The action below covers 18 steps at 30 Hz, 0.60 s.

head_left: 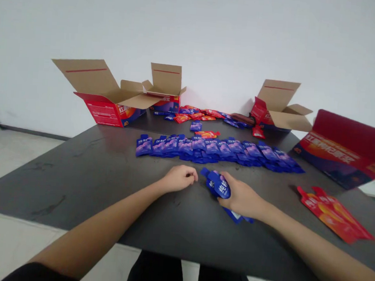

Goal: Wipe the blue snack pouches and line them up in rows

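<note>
My right hand (239, 195) grips a couple of blue pouches (220, 186) just above the front half of the dark table, their spouted ends toward the far left. Beside them, my left hand (179, 178) rests near the tabletop with fingers curled in and nothing visible in them. Beyond both hands runs a long overlapping row of blue pouches (211, 147) with purple fruit prints. Several red-orange pouches (332, 210) lie fanned on the table to the right of my right hand.
Open cartons stand around the table (76, 162): one at left (104, 111), one at back left (166, 102), one at back right (266, 112) and a tilted one at right (337, 151). Mixed red and blue pouches (195, 114) lie scattered near the wall.
</note>
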Motion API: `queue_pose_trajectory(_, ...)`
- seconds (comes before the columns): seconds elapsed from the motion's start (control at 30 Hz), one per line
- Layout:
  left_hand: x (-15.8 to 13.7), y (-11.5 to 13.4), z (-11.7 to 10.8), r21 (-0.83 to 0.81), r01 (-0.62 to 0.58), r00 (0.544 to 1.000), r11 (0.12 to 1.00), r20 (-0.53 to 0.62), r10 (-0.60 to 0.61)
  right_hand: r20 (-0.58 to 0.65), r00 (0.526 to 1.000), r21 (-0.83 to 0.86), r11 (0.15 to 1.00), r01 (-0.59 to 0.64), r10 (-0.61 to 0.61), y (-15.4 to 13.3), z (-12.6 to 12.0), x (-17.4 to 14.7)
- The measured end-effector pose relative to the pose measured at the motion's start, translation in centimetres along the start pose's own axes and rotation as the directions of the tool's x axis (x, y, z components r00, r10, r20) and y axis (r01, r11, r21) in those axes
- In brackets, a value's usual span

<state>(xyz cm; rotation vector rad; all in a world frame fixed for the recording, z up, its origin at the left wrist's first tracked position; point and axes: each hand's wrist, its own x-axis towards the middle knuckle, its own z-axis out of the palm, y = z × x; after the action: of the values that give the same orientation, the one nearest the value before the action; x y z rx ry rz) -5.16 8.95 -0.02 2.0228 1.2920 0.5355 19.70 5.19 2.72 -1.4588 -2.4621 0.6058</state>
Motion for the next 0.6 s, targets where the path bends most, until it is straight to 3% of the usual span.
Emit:
queue_pose_trajectory(0.13, 0.0, 0.5, 0.7, -0.016, -0.029, 0.999, 0.999, -0.043, 0.029, -0.145, 0.986, -0.123, 0.99, 0.063, -0.08, 0.7, 1.4, -1.1)
queue_pose_trajectory(0.3, -0.4, 2.7, 2.1, -0.018, -0.123, 0.983, 0.992, -0.137, 0.12, -0.364, 0.928, -0.078, 0.996, 0.05, -0.075, 0.6, -0.1, -2.8)
queue_pose_trajectory(0.37, -0.7, 4.2, 2.5, 0.037, -0.166, 0.959, 0.985, -0.225, 0.17, -0.392, 0.915, -0.115, 0.992, 0.058, -0.099, 0.5, -0.7, -4.1)
queue_pose_trajectory(0.47, -1.2, 6.5, 2.8, 0.232, -0.22, 0.89, 0.948, -0.351, 0.292, -0.34, 0.933, -0.167, 0.984, 0.065, -0.12, 0.8, -0.7, -6.2)
queue_pose_trajectory(0.53, -1.4, 7.8, 3.2, 0.364, -0.29, 0.868, 0.885, -0.289, 0.403, -0.307, 0.945, -0.144, 0.987, 0.072, -0.114, 1.5, -0.2, -7.3)
queue_pose_trajectory(0.6, -1.4, 8.5, 4.0, 0.427, -0.4, 0.875, 0.811, -0.084, 0.476, -0.286, 0.952, -0.099, 0.991, 0.085, -0.11, 2.7, 0.4, -8.1)
